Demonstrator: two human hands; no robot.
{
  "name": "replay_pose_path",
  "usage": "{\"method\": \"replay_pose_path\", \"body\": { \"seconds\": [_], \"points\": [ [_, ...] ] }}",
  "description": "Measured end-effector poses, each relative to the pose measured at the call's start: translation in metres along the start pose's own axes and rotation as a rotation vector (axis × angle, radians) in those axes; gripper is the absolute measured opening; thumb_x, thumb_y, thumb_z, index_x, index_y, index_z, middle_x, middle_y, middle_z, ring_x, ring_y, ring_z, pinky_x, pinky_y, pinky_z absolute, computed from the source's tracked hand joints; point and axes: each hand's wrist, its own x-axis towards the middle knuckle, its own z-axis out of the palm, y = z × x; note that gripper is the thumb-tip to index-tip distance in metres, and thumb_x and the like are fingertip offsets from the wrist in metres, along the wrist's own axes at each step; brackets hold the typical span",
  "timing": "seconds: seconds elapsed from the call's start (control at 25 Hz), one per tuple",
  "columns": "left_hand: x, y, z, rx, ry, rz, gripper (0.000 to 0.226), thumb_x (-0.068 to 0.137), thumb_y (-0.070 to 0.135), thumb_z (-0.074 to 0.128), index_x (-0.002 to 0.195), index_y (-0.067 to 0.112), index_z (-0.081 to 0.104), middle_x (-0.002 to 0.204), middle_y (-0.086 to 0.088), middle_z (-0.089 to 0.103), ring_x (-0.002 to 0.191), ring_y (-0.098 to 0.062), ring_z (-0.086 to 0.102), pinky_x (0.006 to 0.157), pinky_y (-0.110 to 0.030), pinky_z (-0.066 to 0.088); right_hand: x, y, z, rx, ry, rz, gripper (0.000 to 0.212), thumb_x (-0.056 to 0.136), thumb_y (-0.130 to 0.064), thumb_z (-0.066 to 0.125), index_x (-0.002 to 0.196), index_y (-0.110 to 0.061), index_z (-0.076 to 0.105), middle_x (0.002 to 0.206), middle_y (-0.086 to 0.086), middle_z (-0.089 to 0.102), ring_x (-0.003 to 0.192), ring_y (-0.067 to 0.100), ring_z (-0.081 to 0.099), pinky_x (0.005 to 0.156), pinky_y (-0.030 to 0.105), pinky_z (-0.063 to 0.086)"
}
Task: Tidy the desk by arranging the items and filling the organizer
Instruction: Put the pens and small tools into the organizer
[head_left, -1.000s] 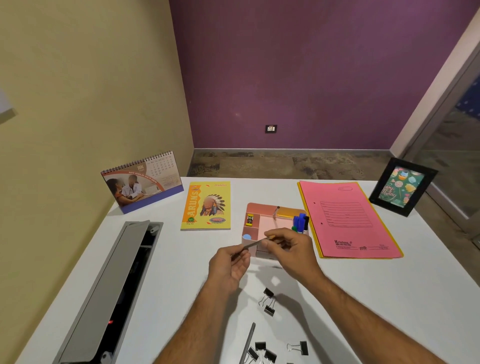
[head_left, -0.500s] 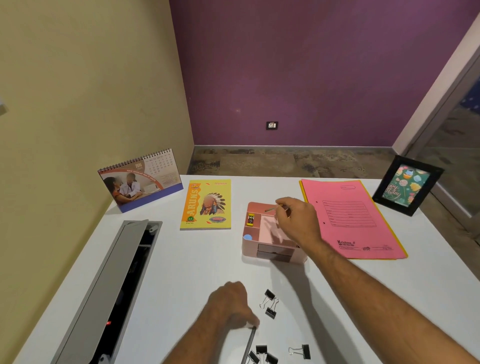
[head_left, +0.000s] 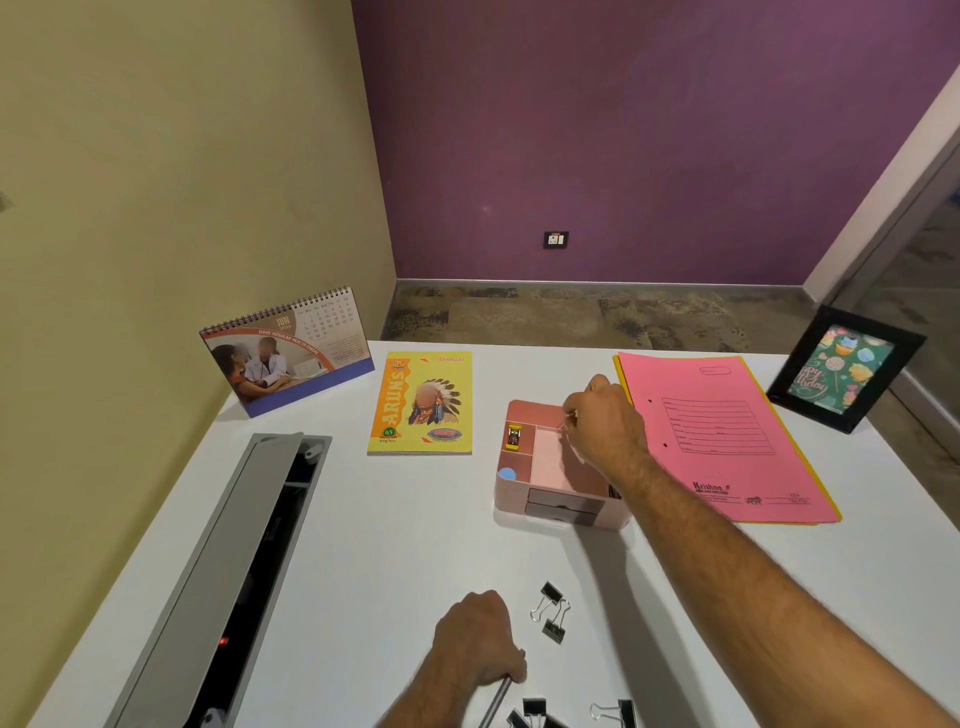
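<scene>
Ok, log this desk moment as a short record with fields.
right hand: over the pink organizer, pinching a thin pencil-like item at a back compartment
left hand: on a grey pen at the near desk edge
organizer contents: yellow toy car, blue round item
loose items: black binder clips
left of organizer: yellow notebook, desk calendar
right of organizer: pink file folder, picture frame

Corner room: olive wall (head_left: 156, 156) at left, purple wall (head_left: 623, 130) behind with a socket (head_left: 555, 239), mottled brown floor (head_left: 571, 317), white desk (head_left: 389, 545), glass door (head_left: 914, 249) at right.
</scene>
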Motion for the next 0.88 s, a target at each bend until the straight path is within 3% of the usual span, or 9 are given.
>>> {"method": "replay_pose_path", "body": {
  "seconds": [0.28,0.44,0.56,0.68,0.76,0.88],
  "points": [
    [0.007,-0.008,-0.013,-0.202,0.002,-0.021,0.020,0.049,0.031,0.071,0.059,0.015,0.063,0.059,0.005,0.064,0.060,-0.016,0.062,0.061,-0.025,0.054,-0.008,0.012,0.004,0.130,0.014,0.050,0.030,0.089,-0.022,0.070,0.118,-0.018,0.072,0.114,0.006,0.055,0.107,0.023,0.052,0.076,0.034,0.055],
    [-0.001,-0.006,-0.032,-0.750,0.032,-0.026,0.009,0.064,0.007,0.068,0.064,-0.001,0.067,0.053,-0.015,0.063,0.038,-0.021,0.052,0.045,-0.026,0.044,-0.023,0.013,0.007,0.232,0.135,0.055,0.024,0.089,-0.020,0.070,0.113,-0.019,0.073,0.113,0.002,0.056,0.103,0.020,0.055,0.067,0.027,0.047],
    [-0.004,-0.001,-0.049,-1.226,0.079,-0.060,0.005,0.074,-0.005,0.066,0.079,-0.004,0.064,0.056,-0.020,0.058,0.046,-0.023,0.050,0.053,-0.031,0.041,-0.039,0.007,0.007,0.486,0.230,0.078,0.019,0.088,-0.019,0.070,0.107,-0.018,0.075,0.103,-0.004,0.060,0.092,0.014,0.057,0.066,0.021,0.041],
    [-0.002,0.005,-0.068,-1.442,0.141,-0.064,0.009,0.078,0.004,0.069,0.084,-0.001,0.068,0.064,-0.017,0.062,0.055,-0.023,0.052,0.064,-0.031,0.048,-0.062,-0.005,0.004,0.832,0.200,0.060,0.017,0.084,-0.022,0.075,0.099,-0.016,0.076,0.088,-0.005,0.070,0.077,0.012,0.062,0.065,0.020,0.046],
    [0.000,0.010,-0.078,-1.576,0.163,-0.103,0.012,0.080,0.009,0.070,0.086,-0.002,0.071,0.068,-0.016,0.068,0.055,-0.021,0.062,0.061,-0.027,0.055,-0.079,-0.009,0.000,1.029,0.134,-0.015,0.021,0.083,-0.037,0.073,0.096,-0.020,0.076,0.083,-0.005,0.072,0.076,0.016,0.066,0.067,0.028,0.053],
    [0.004,0.014,-0.085,-1.743,0.164,-0.141,0.013,0.084,0.008,0.070,0.090,-0.003,0.070,0.071,-0.016,0.072,0.057,-0.019,0.069,0.055,-0.027,0.059,-0.095,-0.006,-0.003,1.101,0.079,-0.172,0.025,0.078,-0.046,0.068,0.095,-0.028,0.074,0.073,-0.004,0.070,0.068,0.014,0.064,0.062,0.025,0.052]
  ]
}}
